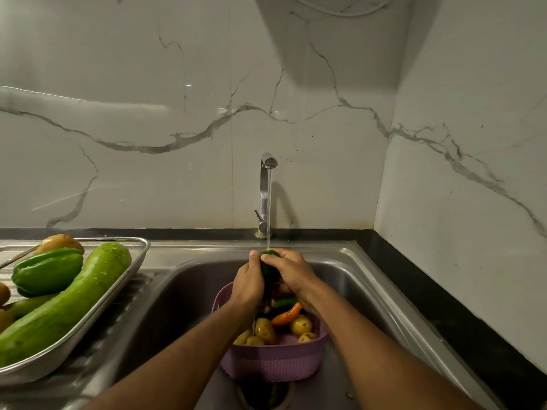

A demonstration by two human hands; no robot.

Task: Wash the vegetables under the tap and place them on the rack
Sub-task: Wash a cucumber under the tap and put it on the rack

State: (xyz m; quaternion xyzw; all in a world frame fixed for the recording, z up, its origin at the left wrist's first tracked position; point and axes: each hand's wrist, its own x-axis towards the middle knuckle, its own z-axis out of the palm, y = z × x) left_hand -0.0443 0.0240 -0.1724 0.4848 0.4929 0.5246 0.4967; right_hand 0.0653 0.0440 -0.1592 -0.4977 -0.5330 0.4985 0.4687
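Down in the sink (367, 279) we see a purple basket (272, 362) with potatoes (300, 325), an orange pepper (285, 314) and something green in it. Over it, our left hand (247, 287) and right hand (291, 275) both curl around a dark green cucumber (269, 269) under the water from the tap (265, 190). Our hands hide most of it. Off to the left, the metal rack (88, 321) holds a long gourd (65, 306), a green pepper (47, 270) and a potato (60, 242), partly cut off.

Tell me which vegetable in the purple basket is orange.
The long orange pepper, lying at the basket's far side just below the right hand. The yellow-brown potatoes around it are rounder.
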